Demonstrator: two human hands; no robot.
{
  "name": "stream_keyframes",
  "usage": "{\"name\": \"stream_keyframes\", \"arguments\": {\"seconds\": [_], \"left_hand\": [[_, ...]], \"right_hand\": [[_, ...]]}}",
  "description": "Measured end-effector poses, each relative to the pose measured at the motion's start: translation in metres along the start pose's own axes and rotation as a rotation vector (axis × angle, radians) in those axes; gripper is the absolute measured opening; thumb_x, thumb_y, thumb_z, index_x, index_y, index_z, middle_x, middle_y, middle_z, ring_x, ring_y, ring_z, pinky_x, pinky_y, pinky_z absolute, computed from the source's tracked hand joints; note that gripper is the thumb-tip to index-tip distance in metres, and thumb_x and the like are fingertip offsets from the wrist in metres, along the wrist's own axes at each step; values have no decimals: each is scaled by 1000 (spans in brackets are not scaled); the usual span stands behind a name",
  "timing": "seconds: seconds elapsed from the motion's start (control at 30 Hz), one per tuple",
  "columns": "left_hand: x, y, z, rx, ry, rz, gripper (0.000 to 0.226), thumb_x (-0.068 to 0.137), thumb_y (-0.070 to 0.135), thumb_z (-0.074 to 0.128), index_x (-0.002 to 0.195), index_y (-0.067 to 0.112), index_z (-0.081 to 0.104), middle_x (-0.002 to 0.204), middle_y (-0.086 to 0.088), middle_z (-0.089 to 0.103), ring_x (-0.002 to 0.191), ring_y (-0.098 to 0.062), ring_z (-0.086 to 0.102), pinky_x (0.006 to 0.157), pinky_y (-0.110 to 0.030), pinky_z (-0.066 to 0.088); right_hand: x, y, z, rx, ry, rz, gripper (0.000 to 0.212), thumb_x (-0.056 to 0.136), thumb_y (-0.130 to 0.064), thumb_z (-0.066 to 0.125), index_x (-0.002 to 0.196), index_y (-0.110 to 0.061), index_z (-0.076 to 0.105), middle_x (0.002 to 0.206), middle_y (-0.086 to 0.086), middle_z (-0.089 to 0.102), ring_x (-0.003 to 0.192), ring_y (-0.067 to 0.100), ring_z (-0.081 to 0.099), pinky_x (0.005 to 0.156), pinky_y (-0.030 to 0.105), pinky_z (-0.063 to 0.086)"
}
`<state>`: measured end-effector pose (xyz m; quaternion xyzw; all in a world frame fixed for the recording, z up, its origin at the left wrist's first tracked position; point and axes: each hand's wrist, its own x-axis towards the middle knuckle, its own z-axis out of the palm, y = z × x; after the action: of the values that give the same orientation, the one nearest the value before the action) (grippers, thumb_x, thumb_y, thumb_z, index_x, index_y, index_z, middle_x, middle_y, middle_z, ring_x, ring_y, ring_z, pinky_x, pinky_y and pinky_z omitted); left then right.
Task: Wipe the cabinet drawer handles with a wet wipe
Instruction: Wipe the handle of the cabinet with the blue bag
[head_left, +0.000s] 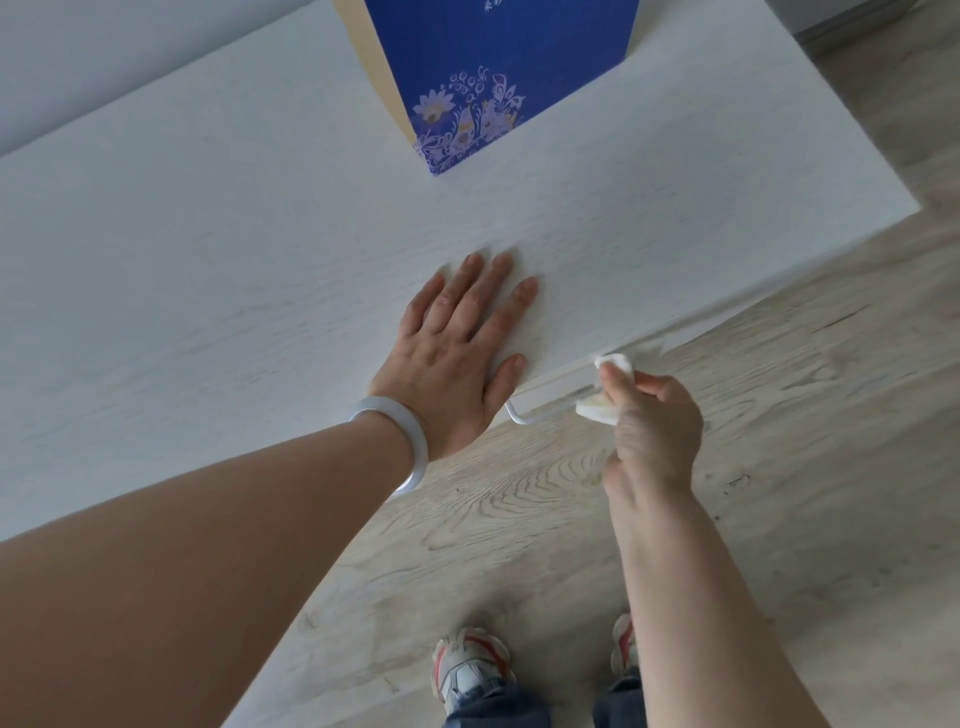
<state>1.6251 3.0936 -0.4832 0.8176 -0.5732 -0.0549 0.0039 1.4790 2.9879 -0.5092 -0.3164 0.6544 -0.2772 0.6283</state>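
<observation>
I look straight down on a white cabinet top (218, 249). A thin white metal drawer handle (540, 413) sticks out below its front edge. My right hand (654, 426) pinches a white wet wipe (597, 408) that is wrapped around the right part of the handle, with a corner of the wipe showing above my fingers. My left hand (457, 348) lies flat with spread fingers on the cabinet top, just left of the handle; a pale bangle (395, 436) circles its wrist. The drawer fronts are hidden under the top.
A blue box with a flower print (498, 67) stands at the back of the cabinet top. Light wood-pattern floor (779, 467) runs along the cabinet front and to the right. My two shoes (467, 670) stand on it near the bottom edge.
</observation>
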Motion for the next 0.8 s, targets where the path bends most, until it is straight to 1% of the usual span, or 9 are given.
{"name": "stream_keyframes", "arguments": {"seconds": [0.1, 0.17, 0.3, 0.47, 0.57, 0.67, 0.7, 0.77, 0.8], "left_hand": [[0, 1, 1, -2, 5, -4, 61, 101, 47, 23, 156, 23, 16, 163, -4, 12, 151, -23, 6, 122, -46, 11], [0, 1, 1, -3, 2, -3, 61, 100, 48, 23, 156, 23, 16, 163, -4, 12, 151, -23, 6, 122, -46, 10], [0, 0, 0, -3, -6, -8, 61, 100, 48, 23, 156, 24, 14, 164, -3, 10, 151, -23, 4, 122, -45, 7], [0, 1, 1, -6, -11, -10, 61, 100, 48, 22, 156, 24, 15, 164, -3, 10, 151, -22, 4, 122, -45, 8], [0, 0, 0, 3, -17, -12, 62, 100, 49, 21, 156, 24, 14, 164, -3, 9, 151, -22, 3, 122, -45, 7], [1, 2, 0, 5, -11, -6, 62, 100, 48, 21, 156, 23, 15, 163, -4, 11, 151, -23, 5, 122, -45, 8], [1, 2, -1, 4, -11, -4, 62, 100, 48, 21, 156, 23, 15, 163, -4, 11, 151, -23, 5, 122, -45, 8], [1, 1, 0, 4, -14, -3, 61, 100, 48, 21, 156, 23, 15, 163, -4, 11, 151, -23, 5, 122, -45, 8], [1, 0, 0, 5, -12, -4, 61, 100, 48, 21, 156, 23, 15, 163, -4, 11, 151, -23, 5, 122, -45, 8]], "right_hand": [[-15, 15, 7, 38, 61, 37, 19, 79, -10, 77, 75, -12, 58, 81, 7, 67, 71, 13, 62, 59, 14, 48], [-31, 28, 10, 39, 37, 87, 19, 79, -10, 76, 74, -11, 58, 76, 4, 64, 66, 11, 59, 54, 11, 45], [-23, 23, 9, 76, 11, 125, 18, 78, -8, 77, 78, -10, 59, 79, 5, 65, 70, 13, 61, 64, 18, 47], [-22, 26, 10, 39, -50, 107, 21, 78, -4, 75, 79, -8, 55, 71, 4, 61, 60, 8, 56, 64, 23, 49], [-34, 35, 9, 29, -105, 144, 22, 77, -5, 77, 86, -7, 57, 76, 8, 63, 67, 14, 58, 66, 26, 50], [-12, 18, 2, 134, -95, 150, 32, 75, -3, 78, 102, -1, 61, 89, 11, 67, 79, 19, 63, 77, 30, 54], [-4, 12, 0, 129, -131, 156, 29, 76, -4, 77, 102, -1, 64, 86, 7, 68, 79, 17, 64, 76, 28, 53], [4, 6, -5, 106, -208, 180, 10, 79, -8, 75, 87, -8, 68, 73, -2, 69, 74, 12, 64, 74, 24, 50], [5, 3, -7, 97, -227, 184, 7, 80, -10, 75, 80, -12, 67, 68, -5, 68, 71, 10, 63, 73, 23, 49]]}}
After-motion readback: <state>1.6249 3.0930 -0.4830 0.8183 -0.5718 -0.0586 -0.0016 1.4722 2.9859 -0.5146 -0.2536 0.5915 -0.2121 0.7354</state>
